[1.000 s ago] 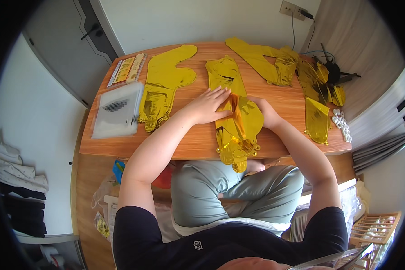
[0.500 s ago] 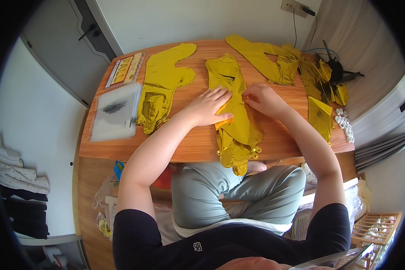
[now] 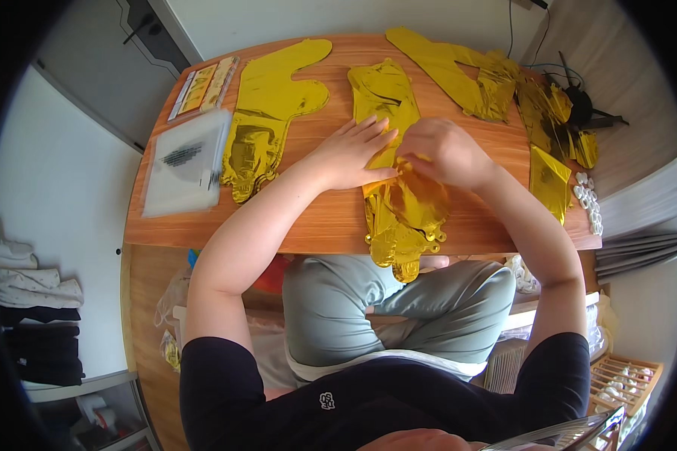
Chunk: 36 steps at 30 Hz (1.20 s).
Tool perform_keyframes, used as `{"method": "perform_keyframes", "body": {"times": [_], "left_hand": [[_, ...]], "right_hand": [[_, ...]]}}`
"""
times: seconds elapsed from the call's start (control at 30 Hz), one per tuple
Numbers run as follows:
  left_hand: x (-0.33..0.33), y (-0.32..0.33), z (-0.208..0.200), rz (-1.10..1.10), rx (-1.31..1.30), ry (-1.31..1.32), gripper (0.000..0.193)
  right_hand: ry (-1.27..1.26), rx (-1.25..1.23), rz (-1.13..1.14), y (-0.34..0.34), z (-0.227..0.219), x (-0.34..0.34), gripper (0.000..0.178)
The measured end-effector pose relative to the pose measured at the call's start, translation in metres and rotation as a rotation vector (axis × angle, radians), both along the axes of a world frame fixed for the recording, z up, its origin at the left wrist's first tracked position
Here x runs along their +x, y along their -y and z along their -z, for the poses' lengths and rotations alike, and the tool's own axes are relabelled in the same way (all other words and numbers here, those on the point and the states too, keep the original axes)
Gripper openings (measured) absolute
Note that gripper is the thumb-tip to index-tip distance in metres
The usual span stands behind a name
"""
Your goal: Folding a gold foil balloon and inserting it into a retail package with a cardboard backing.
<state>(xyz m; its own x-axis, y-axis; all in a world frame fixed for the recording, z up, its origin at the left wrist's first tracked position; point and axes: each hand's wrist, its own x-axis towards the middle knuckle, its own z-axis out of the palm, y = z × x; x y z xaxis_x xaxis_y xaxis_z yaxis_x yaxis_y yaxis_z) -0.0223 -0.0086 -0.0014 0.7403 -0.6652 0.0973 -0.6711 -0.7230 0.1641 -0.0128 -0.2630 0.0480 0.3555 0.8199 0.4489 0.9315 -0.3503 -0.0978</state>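
Observation:
A flat, shiny gold foil balloon (image 3: 387, 86) lies lengthwise in the middle of the wooden table, its crumpled near end hanging over the front edge. My left hand (image 3: 353, 156) rests on its left side, palm down, with fingers spread and thumb pointing right. Close beside that thumb, my right hand (image 3: 451, 154) is curled with its fingertips pinching the foil; motion blurs it slightly. The foil under the right hand is lifted and creased. Part of the balloon's middle is hidden by both hands.
Another flat gold balloon (image 3: 274, 105) lies left, beside clear plastic bags (image 3: 184, 165) and a printed packet (image 3: 203, 86). More gold foil (image 3: 436, 64) spreads across the far right, near a black router-like device (image 3: 577, 105). Small white rings (image 3: 587, 199) sit at the right edge.
My right hand has moved left across the balloon toward my left thumb, pulling up and creasing the foil. The left hand stays on it. The whole view has shifted slightly.

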Motion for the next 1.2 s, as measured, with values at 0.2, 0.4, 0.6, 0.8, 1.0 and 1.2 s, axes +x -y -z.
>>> {"method": "perform_keyframes", "body": {"times": [0.2, 0.4, 0.6, 0.8, 1.0, 1.2], "left_hand": [[-0.001, 0.003, -0.001, -0.025, 0.016, -0.034, 0.076], [0.002, 0.003, 0.005, -0.005, -0.011, -0.006, 0.074], [0.004, 0.001, 0.007, -0.015, 0.011, -0.004, 0.08], [0.005, -0.001, 0.007, 0.001, 0.002, 0.025, 0.075], [0.01, 0.003, -0.007, -0.05, -0.138, -0.153, 0.059], [0.025, -0.015, -0.004, -0.13, -0.984, -0.461, 0.049]], "right_hand": [[0.074, -0.115, -0.225, -0.033, 0.005, -0.035, 0.02], [0.218, -0.165, -0.24, -0.035, 0.013, -0.038, 0.028], [0.173, -0.156, -0.247, -0.033, 0.022, -0.037, 0.031], [0.13, -0.148, -0.245, -0.033, 0.021, -0.038, 0.037], [0.032, -0.096, -0.231, -0.025, 0.031, -0.037, 0.035], [-0.004, -0.067, -0.256, -0.027, 0.037, -0.034, 0.035]]}}
